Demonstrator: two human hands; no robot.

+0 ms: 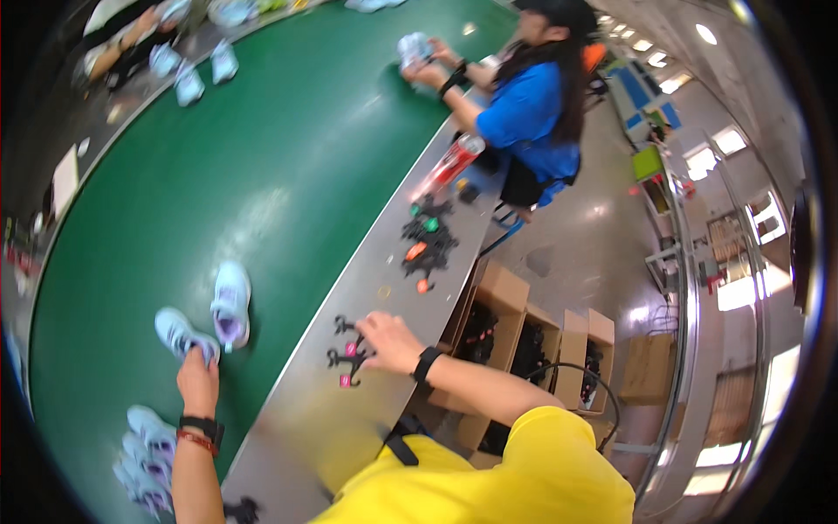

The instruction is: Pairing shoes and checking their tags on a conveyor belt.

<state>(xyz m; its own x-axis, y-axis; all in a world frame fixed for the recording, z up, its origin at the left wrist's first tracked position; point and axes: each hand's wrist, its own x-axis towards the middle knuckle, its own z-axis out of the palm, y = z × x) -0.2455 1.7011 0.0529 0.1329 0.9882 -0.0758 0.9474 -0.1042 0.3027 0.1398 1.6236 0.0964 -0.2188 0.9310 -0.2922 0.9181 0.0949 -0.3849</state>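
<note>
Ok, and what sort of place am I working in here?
Probably a shoe factory's production line: pale blue sneakers sit on a long green conveyor belt, and a co-worker in blue handles another shoe.

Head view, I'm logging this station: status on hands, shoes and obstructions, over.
Left hand gripping light-blue shoe at the heel. Right hand at black hooks, contact unclear. Second shoe close alongside, on green surface. No obstruction seen.
</note>
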